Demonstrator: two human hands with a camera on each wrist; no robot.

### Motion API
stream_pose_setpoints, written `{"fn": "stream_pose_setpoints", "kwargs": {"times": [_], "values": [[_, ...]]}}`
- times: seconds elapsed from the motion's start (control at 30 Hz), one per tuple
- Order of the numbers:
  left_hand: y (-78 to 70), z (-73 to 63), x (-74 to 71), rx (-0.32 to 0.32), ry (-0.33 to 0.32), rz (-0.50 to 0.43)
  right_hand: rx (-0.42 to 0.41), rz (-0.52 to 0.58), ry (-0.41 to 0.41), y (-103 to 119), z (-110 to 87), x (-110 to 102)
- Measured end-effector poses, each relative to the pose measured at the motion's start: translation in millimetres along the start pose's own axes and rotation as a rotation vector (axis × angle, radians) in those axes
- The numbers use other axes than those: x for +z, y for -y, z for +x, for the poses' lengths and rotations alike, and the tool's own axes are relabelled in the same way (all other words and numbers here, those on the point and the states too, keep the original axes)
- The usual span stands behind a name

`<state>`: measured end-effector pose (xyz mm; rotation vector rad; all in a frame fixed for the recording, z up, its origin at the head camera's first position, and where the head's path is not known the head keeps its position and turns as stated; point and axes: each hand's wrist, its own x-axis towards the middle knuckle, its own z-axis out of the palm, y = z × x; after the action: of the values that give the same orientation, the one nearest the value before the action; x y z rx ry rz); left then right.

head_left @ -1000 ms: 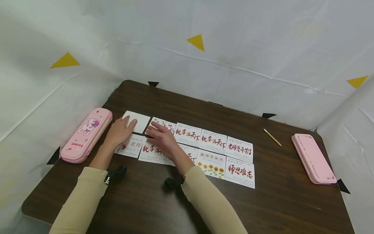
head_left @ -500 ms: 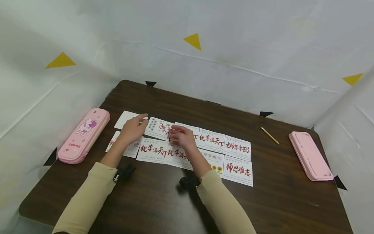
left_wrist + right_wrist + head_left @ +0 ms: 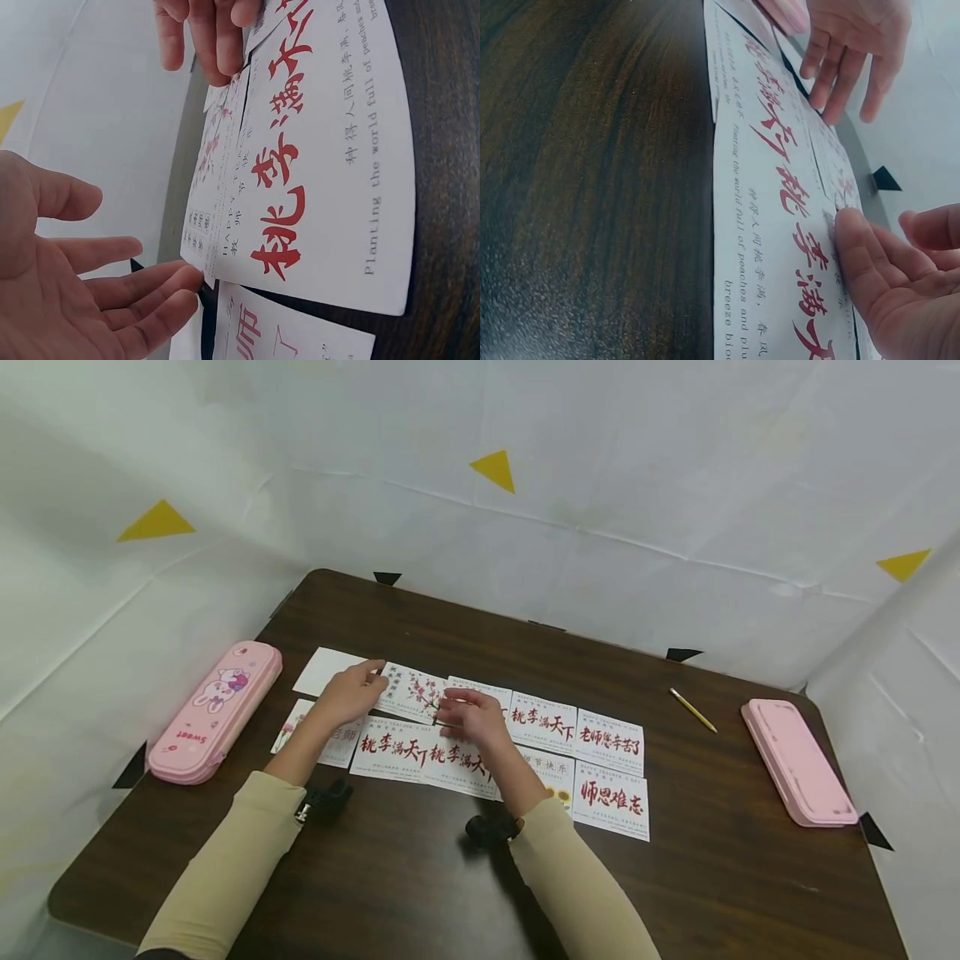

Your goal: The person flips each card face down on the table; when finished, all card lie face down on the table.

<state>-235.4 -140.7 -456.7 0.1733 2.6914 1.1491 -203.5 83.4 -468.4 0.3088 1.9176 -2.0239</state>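
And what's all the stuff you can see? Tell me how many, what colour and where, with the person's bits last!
Cards: ten, white, mostly with red writing, two rows of five on the table
Blossom card: one of those ten, pink flowers, far row, second from left
Rabbit case: one, pink, table's left side
Plain case: one, pink, table's right side
Pencil: one, yellow, left of the plain case
Table: one, dark brown, under everything
Yellow triangles: three, yellow, on the sheeting
Black triangles: several, black, along the table's edges
Sheeting: pieces unclear, white, around the table
Wrist gadgets: two, black, one per wrist
Sleeves: two, beige, on the arms
Left hand: one, bare, near the blossom card's left end
Right hand: one, bare, near its right end
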Motion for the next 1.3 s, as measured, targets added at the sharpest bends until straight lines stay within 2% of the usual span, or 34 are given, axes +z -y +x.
{"fn": "stream_pose_setpoints", "kwargs": {"times": [0.2,0.53,0.77,1.07,1.3], "values": [[-0.9,2.3,1.6,-0.006,0.004,-0.009,0.044,0.037,0.01,0.6,1.0,-2.7],[-2.2,1.1,1.7,-0.017,-0.009,-0.052,0.064,0.081,0.037,1.3,2.8,-2.7],[-3.3,-1.7,-1.2,-0.002,-0.062,-0.076,0.079,0.154,0.039,0.2,4.3,-4.9],[0.0,-2.5,-3.2,0.007,-0.071,-0.083,0.071,0.176,0.055,-0.8,2.5,-4.2],[4.4,-3.7,-4.7,0.041,-0.08,-0.092,0.078,0.218,0.065,-0.4,1.3,-3.9]]}}
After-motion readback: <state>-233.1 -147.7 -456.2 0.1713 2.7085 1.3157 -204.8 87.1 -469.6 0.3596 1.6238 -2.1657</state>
